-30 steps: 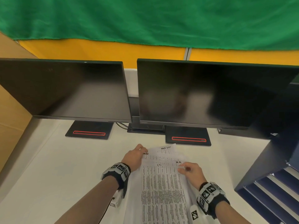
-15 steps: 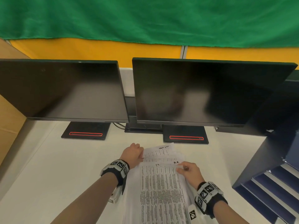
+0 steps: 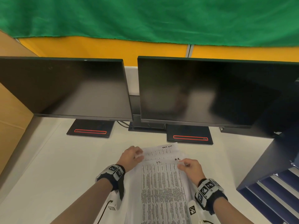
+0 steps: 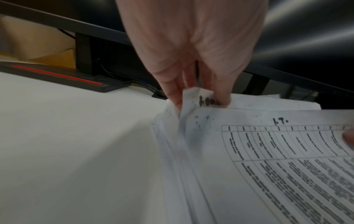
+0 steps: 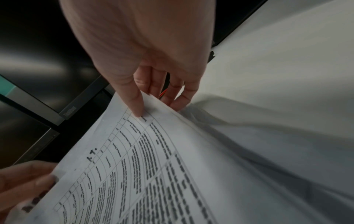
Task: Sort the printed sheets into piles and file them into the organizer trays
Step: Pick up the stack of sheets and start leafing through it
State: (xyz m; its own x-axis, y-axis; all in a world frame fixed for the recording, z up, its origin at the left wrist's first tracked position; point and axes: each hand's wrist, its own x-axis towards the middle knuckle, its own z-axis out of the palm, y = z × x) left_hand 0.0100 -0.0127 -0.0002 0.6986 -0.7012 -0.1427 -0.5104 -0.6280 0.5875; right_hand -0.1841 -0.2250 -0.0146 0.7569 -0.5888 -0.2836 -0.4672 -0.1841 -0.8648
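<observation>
A fanned stack of printed sheets [image 3: 163, 189] lies on the white desk in front of me; the top sheet [image 4: 287, 159] carries a dense table and a handwritten mark. My left hand [image 3: 132, 156] pinches the upturned far-left corner of a lower sheet [image 4: 197, 98] between thumb and fingers. My right hand [image 3: 188, 167] pinches the far-right corner of the top sheet [image 5: 149, 115], thumb on the print and fingers underneath, lifting that edge off the stack. A dark blue organizer with slanted trays [image 3: 275, 191] stands at the right edge of the desk.
Two dark monitors [image 3: 68, 88] [image 3: 210, 91] on black bases [image 3: 90, 130] stand close behind the papers. A cardboard panel [image 3: 11, 110] closes off the left side. Bare white desk [image 3: 56, 167] stretches to the left of the stack.
My left hand has curled tighter onto the corner of a lower sheet. My right hand has stayed at the top sheet's right corner. The view has shifted slightly.
</observation>
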